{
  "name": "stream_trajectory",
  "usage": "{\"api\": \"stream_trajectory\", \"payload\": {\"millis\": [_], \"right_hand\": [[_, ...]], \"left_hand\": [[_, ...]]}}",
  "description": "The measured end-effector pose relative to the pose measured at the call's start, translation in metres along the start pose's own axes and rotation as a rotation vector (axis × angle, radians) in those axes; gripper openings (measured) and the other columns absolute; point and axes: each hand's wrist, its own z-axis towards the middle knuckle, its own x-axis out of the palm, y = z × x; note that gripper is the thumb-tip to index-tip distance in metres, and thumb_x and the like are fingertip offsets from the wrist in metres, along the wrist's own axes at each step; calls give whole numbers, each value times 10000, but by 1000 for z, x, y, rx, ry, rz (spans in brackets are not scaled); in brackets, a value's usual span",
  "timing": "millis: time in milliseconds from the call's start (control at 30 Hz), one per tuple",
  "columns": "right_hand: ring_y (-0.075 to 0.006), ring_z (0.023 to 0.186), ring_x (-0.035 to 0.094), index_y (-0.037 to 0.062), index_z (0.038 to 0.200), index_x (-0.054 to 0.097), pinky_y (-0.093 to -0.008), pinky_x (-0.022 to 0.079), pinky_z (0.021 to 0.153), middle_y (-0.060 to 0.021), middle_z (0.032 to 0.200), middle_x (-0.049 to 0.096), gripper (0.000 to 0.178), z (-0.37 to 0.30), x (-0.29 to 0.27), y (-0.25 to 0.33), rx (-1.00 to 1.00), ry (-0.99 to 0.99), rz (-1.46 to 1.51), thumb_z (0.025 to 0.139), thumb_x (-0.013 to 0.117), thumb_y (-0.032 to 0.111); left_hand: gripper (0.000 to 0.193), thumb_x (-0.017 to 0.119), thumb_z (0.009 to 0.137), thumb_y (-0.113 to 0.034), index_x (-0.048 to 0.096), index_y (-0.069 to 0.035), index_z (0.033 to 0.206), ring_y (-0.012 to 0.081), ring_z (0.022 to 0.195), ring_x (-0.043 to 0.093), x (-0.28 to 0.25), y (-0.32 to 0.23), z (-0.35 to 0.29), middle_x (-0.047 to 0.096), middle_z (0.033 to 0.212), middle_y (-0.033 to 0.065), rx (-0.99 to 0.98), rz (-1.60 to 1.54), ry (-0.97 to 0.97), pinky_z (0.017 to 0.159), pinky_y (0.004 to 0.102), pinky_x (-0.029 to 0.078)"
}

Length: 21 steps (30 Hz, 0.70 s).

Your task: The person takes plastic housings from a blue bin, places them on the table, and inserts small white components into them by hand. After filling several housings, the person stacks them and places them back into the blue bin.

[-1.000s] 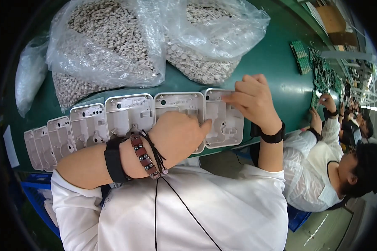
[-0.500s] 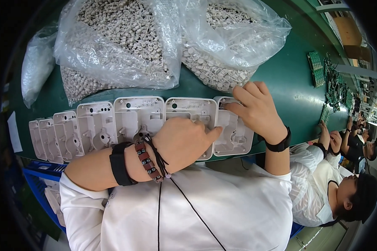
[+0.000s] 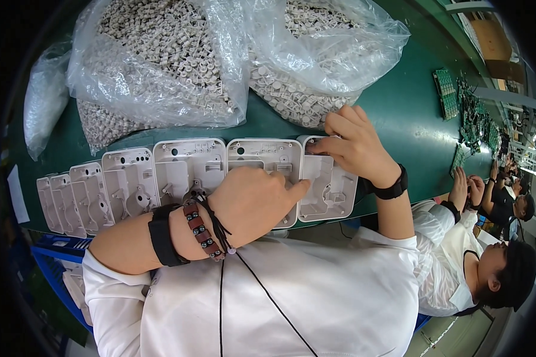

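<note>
Several white plastic housings (image 3: 190, 160) stand in a row, open sides up, with posts and round holes inside. My left hand (image 3: 250, 199) lies over the second housing from the right, knuckles up. Its fingers curl under out of sight, and one digit points right to the wall of the rightmost housing (image 3: 333, 196). What that palm may hold is hidden. At the far end of the rightmost housing, my right hand (image 3: 357, 146) has its fingertips bent together in a pinch, reaching into the corner. Anything between those fingertips is too small or covered to make out.
Behind the row sit two clear plastic bags (image 3: 161, 71) (image 3: 321, 65) of small white plastic parts. A smaller bag (image 3: 44, 101) lies far left. Green circuit boards (image 3: 479, 122) lie right, near a co-worker (image 3: 452, 256). A blue crate (image 3: 59, 250) stands at lower left.
The whole view has shifted slightly. My right hand's fingers have drawn closer together at the housing's far corner. My left hand keeps its place over the same housing.
</note>
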Motion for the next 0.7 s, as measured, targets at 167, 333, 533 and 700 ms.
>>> {"api": "stream_trajectory", "payload": {"millis": [167,333,533,700], "right_hand": [[-213,715,420,169,736,686,-302,301,627,-8,711,393,201,1,-3,6,52,104,-69,579,626,58],[-207,719,420,138,788,703,-292,296,630,-29,714,393,134,2,-30,1,59,121,81,671,642,117],[-155,731,418,2,1255,426,-274,335,694,-31,757,415,535,4,-40,50,277,-123,835,834,592,287],[-123,770,421,-49,1395,115,-263,361,726,-29,823,443,781,18,-34,79,373,-176,1190,881,539,359]], "left_hand": [[341,517,780,-141,570,-105,1115,194,564,619,1,1,-1,593,639,51,22,-1,-24,486,302,485],[309,516,786,-144,561,-91,1087,202,570,617,-4,2,1,596,654,49,20,0,11,488,307,480],[287,599,789,-156,552,-85,1063,226,579,593,-42,14,2,594,724,51,-32,-338,-339,483,327,451],[311,659,750,-126,564,-80,1042,224,572,568,-49,5,0,576,729,44,146,-436,-538,486,317,434]]}}
